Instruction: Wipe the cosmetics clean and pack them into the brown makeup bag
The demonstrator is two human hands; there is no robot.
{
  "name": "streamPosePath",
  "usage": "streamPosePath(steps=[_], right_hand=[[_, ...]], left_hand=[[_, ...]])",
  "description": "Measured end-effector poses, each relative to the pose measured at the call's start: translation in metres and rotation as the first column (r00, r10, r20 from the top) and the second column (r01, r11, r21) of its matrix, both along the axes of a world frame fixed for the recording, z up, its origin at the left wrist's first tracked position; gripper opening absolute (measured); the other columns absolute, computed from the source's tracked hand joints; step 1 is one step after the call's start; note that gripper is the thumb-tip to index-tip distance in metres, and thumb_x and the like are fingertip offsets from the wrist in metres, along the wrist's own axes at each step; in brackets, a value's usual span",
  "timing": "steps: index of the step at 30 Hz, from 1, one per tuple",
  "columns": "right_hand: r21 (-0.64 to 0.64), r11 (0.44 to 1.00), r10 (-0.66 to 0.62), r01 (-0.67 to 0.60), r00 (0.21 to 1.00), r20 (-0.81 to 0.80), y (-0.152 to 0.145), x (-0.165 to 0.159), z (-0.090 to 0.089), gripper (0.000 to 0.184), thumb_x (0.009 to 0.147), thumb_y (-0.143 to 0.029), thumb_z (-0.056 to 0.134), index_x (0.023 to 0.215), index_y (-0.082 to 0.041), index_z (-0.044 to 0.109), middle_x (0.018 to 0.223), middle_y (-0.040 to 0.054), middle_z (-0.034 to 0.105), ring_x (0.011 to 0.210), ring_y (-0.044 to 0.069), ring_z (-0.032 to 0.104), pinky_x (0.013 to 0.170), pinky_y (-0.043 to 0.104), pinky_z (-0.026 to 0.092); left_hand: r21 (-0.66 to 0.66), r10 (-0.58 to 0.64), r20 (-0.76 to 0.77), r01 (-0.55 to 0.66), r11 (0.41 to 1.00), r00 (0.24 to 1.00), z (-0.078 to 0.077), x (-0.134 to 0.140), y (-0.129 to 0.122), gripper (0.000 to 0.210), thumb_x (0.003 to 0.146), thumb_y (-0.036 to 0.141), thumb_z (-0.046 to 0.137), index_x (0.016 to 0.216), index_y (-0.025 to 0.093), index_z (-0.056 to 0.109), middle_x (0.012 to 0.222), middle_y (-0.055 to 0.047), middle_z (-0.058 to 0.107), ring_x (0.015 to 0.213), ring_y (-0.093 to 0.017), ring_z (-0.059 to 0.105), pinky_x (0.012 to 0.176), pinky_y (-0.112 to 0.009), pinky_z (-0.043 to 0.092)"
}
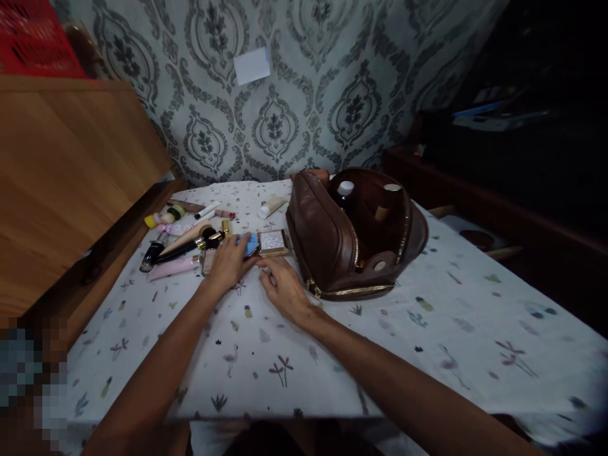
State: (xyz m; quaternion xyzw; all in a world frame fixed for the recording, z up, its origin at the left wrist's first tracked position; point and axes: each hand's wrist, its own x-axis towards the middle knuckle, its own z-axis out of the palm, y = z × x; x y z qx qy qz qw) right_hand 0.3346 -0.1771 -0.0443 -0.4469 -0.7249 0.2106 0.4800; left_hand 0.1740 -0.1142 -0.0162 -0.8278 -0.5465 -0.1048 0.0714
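- fingers?
- left hand (228, 261): fingers over a blue disc (251, 242); grip hidden, cannot tell. right hand (284, 288): fingers loosely bent, parted from the thumb, nothing seen in them.
- the glitter case (272, 240)?
- flat, just right of the disc, beyond the right fingertips, right hand nearer. nearly square, long axis unclear.
- further out?
- brown bag (316, 228), unzipped, just beside the case.

On my feed, grey damask wallpaper (304, 95) spans the top; a wooden panel (76, 152) fills the left; the upper right is dim.
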Motion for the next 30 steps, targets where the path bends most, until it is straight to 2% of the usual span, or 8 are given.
streamPosePath(steps=[5,10,15,21,24,27,30], right_hand=[[-0.043,0.999,-0.025,0.026,0.999,0.034,0.001,0.001,-0.001,0.026,0.083,-0.007,0.051,0.101,-0.018,0.067,0.105,0.0104,0.07,0.099,0.023,0.063,0.091,0.039,0.052],[-0.054,0.997,-0.042,0.045,0.997,0.066,0.0,0.0,0.001,0.025,0.081,-0.005,0.052,0.098,-0.018,0.066,0.105,0.0101,0.07,0.104,0.023,0.063,0.095,0.039,0.051],[-0.068,0.996,-0.044,0.05,0.995,0.091,-0.001,0.001,0.003,0.024,0.083,-0.005,0.053,0.099,-0.018,0.066,0.106,0.01,0.069,0.109,0.023,0.061,0.098,0.038,0.05],[-0.069,0.997,-0.031,0.037,0.995,0.09,0.0,0.002,0.003,0.022,0.083,-0.006,0.055,0.098,-0.019,0.065,0.106,0.0088,0.068,0.109,0.022,0.06,0.099,0.037,0.048],[-0.067,0.997,-0.022,0.027,0.998,0.066,0.001,0.002,0.001,0.023,0.083,-0.006,0.054,0.099,-0.019,0.065,0.106,0.0088,0.068,0.107,0.022,0.06,0.097,0.037,0.049],[-0.077,0.997,-0.022,0.026,0.998,0.052,0.002,0.001,0.0,0.023,0.083,-0.005,0.054,0.099,-0.017,0.065,0.105,0.0103,0.068,0.107,0.023,0.06,0.097,0.039,0.049],[-0.071,0.997,-0.03,0.032,0.999,0.031,0.004,0.001,-0.003,0.023,0.083,-0.005,0.053,0.098,-0.016,0.065,0.104,0.011,0.068,0.106,0.024,0.06,0.096,0.04,0.049]], left_hand=[[0.045,-0.049,-0.02,0.049,0.998,0.999,0.0,-0.003,0.0,0.054,0.094,0.041,0.054,0.142,0.016,0.047,0.133,-0.018,0.059,0.121,-0.034,0.055,0.099,-0.044,0.047],[0.095,-0.071,-0.003,0.071,0.993,0.997,-0.007,-0.005,-0.004,0.051,0.096,0.04,0.046,0.14,0.013,0.051,0.138,-0.021,0.057,0.126,-0.037,0.054,0.101,-0.048,0.048],[0.128,-0.089,0.039,0.083,0.988,0.995,-0.013,-0.008,-0.01,0.052,0.097,0.044,0.041,0.14,0.017,0.053,0.138,-0.02,0.059,0.13,-0.037,0.054,0.101,-0.053,0.049],[0.166,-0.111,0.038,0.103,0.981,0.993,-0.017,-0.011,-0.014,0.045,0.096,0.043,0.043,0.134,0.022,0.058,0.136,-0.015,0.062,0.132,-0.034,0.053,0.101,-0.049,0.05],[0.205,-0.104,0.024,0.097,0.974,0.994,-0.015,-0.011,-0.017,0.036,0.095,0.035,0.046,0.124,0.021,0.062,0.131,-0.013,0.065,0.126,-0.032,0.057,0.097,-0.045,0.051],[0.225,-0.077,-0.013,0.078,0.971,0.997,-0.006,-0.008,-0.022,0.029,0.096,0.029,0.046,0.114,0.017,0.065,0.122,-0.014,0.067,0.112,-0.031,0.063,0.086,-0.041,0.053],[0.23,-0.028,-0.049,0.038,0.972,0.998,0.003,-0.004,-0.027,0.032,0.099,0.038,0.045,0.105,0.015,0.066,0.104,-0.013,0.069,0.1,-0.03,0.064,0.079,-0.04,0.053]])
